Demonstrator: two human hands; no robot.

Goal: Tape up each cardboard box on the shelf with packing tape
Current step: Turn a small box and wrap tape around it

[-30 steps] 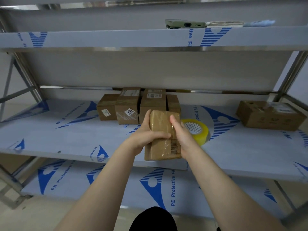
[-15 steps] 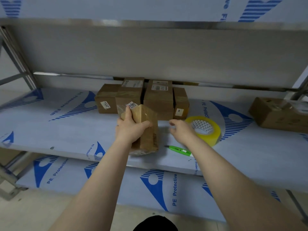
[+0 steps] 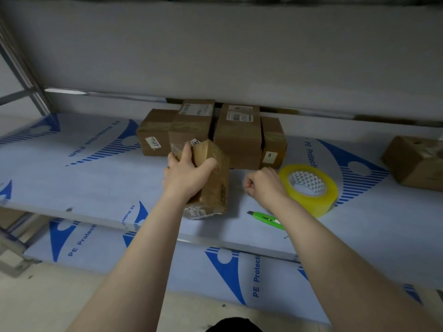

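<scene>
Your left hand grips the tape-wrapped cardboard box by its upper end, fingers curled over the top; the box stands on end on the shelf, in front of a cluster of four boxes. Your right hand is curled into a fist holding nothing, just beside the yellow tape roll. A green cutter lies under that wrist, and another box sits far right

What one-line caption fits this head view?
Left hand grips a taped cardboard box at the shelf; the curled, empty right hand hovers beside the tape roll and green cutter.
</scene>
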